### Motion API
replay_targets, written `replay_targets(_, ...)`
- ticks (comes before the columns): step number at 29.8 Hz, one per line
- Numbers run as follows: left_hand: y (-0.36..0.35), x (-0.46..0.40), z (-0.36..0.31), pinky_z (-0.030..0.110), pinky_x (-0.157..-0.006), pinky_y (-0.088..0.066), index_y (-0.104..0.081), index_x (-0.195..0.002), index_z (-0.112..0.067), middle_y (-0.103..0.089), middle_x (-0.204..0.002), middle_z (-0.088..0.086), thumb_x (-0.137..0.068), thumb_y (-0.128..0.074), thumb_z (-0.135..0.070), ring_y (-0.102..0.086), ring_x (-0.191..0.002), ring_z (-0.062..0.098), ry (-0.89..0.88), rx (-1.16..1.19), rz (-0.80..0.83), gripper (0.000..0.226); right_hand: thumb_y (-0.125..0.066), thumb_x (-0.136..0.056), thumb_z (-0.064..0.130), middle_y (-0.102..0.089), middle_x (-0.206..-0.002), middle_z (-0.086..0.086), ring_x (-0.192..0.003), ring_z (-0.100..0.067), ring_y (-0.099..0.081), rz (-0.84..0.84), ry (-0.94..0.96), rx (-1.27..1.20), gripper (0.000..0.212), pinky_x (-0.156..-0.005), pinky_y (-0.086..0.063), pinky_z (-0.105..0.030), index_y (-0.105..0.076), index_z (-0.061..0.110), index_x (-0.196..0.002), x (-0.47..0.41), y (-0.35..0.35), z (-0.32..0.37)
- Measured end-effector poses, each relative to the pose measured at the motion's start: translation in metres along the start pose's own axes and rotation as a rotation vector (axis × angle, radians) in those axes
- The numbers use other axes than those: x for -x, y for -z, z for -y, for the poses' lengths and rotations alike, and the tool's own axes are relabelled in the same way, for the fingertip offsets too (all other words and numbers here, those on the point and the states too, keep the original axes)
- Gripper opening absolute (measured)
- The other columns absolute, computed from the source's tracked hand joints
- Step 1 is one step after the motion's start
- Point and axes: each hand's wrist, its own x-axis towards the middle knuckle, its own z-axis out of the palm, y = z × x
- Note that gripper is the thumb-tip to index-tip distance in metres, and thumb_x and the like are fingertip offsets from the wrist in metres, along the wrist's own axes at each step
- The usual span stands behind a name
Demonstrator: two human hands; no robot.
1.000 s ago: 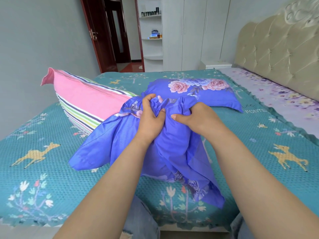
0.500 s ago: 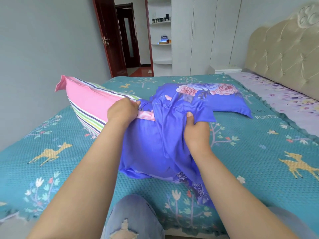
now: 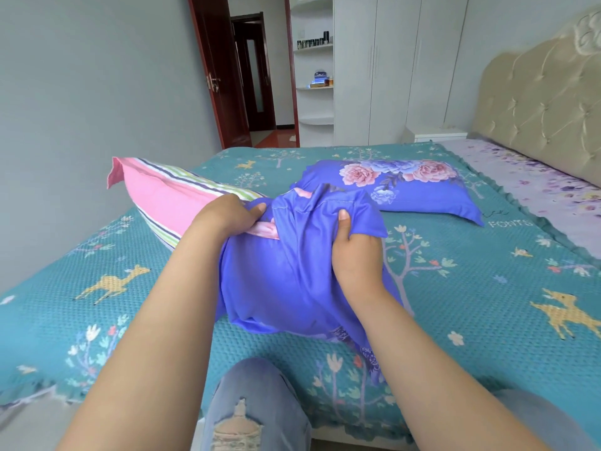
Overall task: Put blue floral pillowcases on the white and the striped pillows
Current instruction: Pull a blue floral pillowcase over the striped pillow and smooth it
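Note:
The striped pillow (image 3: 166,196), pink with coloured stripes, lies tilted on the bed with its near end inside a blue floral pillowcase (image 3: 286,278). My left hand (image 3: 227,216) grips the case's open edge against the pillow on the left side. My right hand (image 3: 356,255) grips a bunched fold of the case on the right. A second pillow in a blue floral pillowcase (image 3: 396,187) lies flat behind them, toward the headboard side.
A teal bedspread (image 3: 487,288) with deer and trees covers the bed. A padded beige headboard (image 3: 546,102) stands at the right. A white wardrobe (image 3: 390,66), shelves and an open dark red door (image 3: 224,79) lie beyond. My knee in ripped jeans (image 3: 253,405) touches the bed's edge.
Both hands moved apart from the bunched middle of the case to its two sides. The case has been drawn further over the striped pillow's near end.

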Motion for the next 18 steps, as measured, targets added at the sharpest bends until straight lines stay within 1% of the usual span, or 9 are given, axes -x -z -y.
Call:
replay_targets(2,-0.001,0.003,0.009,0.032,-0.075,-0.038,-0.06,-0.107,-0.003,-0.062,-0.113,0.016,-0.095,-0.043,-0.044,-0.057,-0.102,0.033,0.014,0.035,-0.059,0.046,-0.047,-0.098,0.027,-0.062,-0.116,-0.014,-0.109,-0.029,-0.056,-0.055,0.024,-0.013,0.036,-0.086,-0.036,-0.024,-0.057,0.002,-0.12,0.002,-0.002,0.004)
replay_targets(5,-0.013,0.01,0.005,0.036,-0.079,-0.04,-0.057,-0.096,-0.004,-0.062,-0.11,0.022,-0.097,-0.04,-0.031,-0.055,-0.104,0.038,-0.003,0.164,-0.297,0.032,-0.049,-0.097,0.025,-0.064,-0.112,-0.014,-0.105,-0.028,-0.058,-0.091,-0.007,-0.111,0.033,-0.079,-0.034,-0.02,-0.058,0.001,-0.118,0.009,-0.003,0.016)
replay_targets(7,-0.017,0.011,-0.002,0.038,-0.075,-0.039,-0.055,-0.097,-0.004,-0.062,-0.107,0.023,-0.098,-0.037,-0.028,-0.055,-0.101,0.04,-0.018,0.228,-0.386,0.03,-0.045,-0.099,0.027,-0.062,-0.112,-0.015,-0.105,-0.029,-0.055,-0.006,-0.013,-0.122,0.033,-0.081,-0.033,-0.023,-0.058,0.002,-0.115,0.012,-0.004,0.023)
replay_targets(11,-0.008,-0.008,-0.007,0.035,-0.069,-0.034,-0.053,-0.096,-0.003,-0.062,-0.104,0.025,-0.097,-0.036,-0.025,-0.056,-0.097,0.041,-0.052,0.236,-0.419,0.028,-0.04,-0.093,0.052,-0.063,-0.112,-0.012,-0.108,-0.031,-0.055,0.311,-0.001,0.173,0.045,-0.087,-0.038,-0.031,-0.059,0.016,-0.112,0.015,-0.007,0.024)
replay_targets(12,-0.005,-0.015,-0.007,0.035,-0.069,-0.034,-0.054,-0.097,-0.003,-0.062,-0.105,0.025,-0.097,-0.036,-0.025,-0.056,-0.097,0.041,-0.063,0.202,-0.41,0.028,-0.042,-0.09,0.058,-0.065,-0.107,-0.011,-0.105,-0.031,-0.057,0.368,0.024,0.226,0.046,-0.085,-0.04,-0.031,-0.062,0.019,-0.104,0.018,-0.004,0.024)
replay_targets(14,-0.002,-0.026,-0.009,0.036,-0.072,-0.037,-0.054,-0.102,-0.004,-0.062,-0.108,0.025,-0.098,-0.036,-0.026,-0.056,-0.1,0.041,-0.083,0.121,-0.39,0.029,-0.048,-0.086,0.063,-0.068,-0.091,-0.01,-0.092,-0.031,-0.059,0.43,0.159,0.288,0.045,-0.078,-0.041,-0.031,-0.062,0.02,-0.081,0.023,0.004,0.027)
replay_targets(16,0.002,-0.034,-0.011,0.037,-0.076,-0.04,-0.055,-0.107,-0.006,-0.061,-0.109,0.024,-0.098,-0.035,-0.027,-0.056,-0.102,0.04,-0.111,0.047,-0.38,0.03,-0.049,-0.083,0.066,-0.065,-0.074,-0.006,-0.078,-0.027,-0.055,0.451,0.271,0.291,0.05,-0.071,-0.037,-0.031,-0.046,0.023,-0.058,0.021,0.016,0.028)
replay_targets(17,0.005,-0.038,-0.01,0.038,-0.079,-0.042,-0.055,-0.11,-0.007,-0.061,-0.109,0.024,-0.099,-0.035,-0.027,-0.056,-0.102,0.04,-0.123,0.023,-0.386,0.031,-0.046,-0.079,0.073,-0.058,-0.064,-0.001,-0.071,-0.024,-0.049,0.445,0.302,0.289,0.057,-0.067,-0.034,-0.029,-0.037,0.023,-0.054,0.019,0.023,0.029)
replay_targets(18,0.008,-0.042,-0.011,0.039,-0.08,-0.043,-0.055,-0.113,-0.007,-0.061,-0.109,0.025,-0.099,-0.035,-0.027,-0.057,-0.102,0.04,-0.137,0.009,-0.4,0.031,-0.038,-0.073,0.082,-0.05,-0.057,0.003,-0.067,-0.02,-0.046,0.424,0.331,0.293,0.064,-0.065,-0.032,-0.027,-0.035,0.021,-0.054,0.012,0.032,0.028)
